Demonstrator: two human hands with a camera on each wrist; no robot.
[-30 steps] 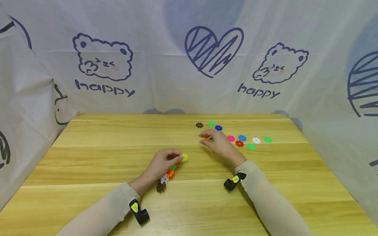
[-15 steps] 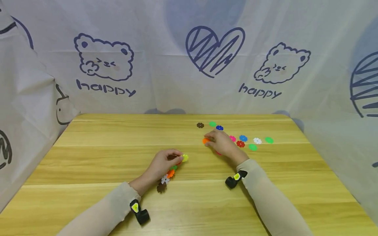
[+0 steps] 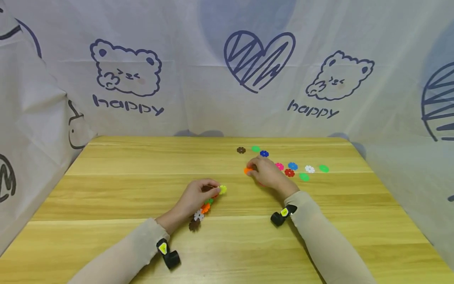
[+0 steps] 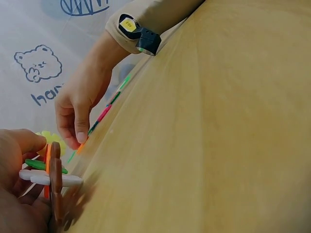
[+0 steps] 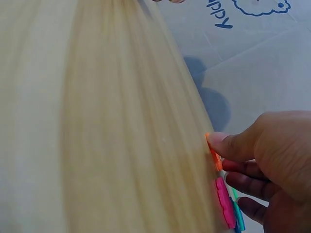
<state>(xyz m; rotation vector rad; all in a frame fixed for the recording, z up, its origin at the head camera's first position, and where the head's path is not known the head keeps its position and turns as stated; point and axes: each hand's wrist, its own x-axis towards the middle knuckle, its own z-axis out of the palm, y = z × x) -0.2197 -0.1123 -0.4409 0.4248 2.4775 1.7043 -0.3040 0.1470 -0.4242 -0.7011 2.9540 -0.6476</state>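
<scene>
White cloth printed with line drawings hangs behind a wood-grain table. Left hand: thumb and fingers pinch a chain of interlocked flower-shaped discs near its yellow disc, which projects past the fingertips. From there the chain runs back below the hand, through a green link, an orange link and a white link, to a brown link at the visible end. Whether the chain touches the table cannot be told. Right hand: the grip is narrow, thumb and finger closed on a loose orange disc. Just right of this hand lie a pink disc, a red disc, a light blue disc, a loose white disc and two green discs. Beyond it, toward the far edge, lie a dark blue disc, a light green disc and a dark brown disc. Each sleeved forearm carries a black wrist camera.
</scene>
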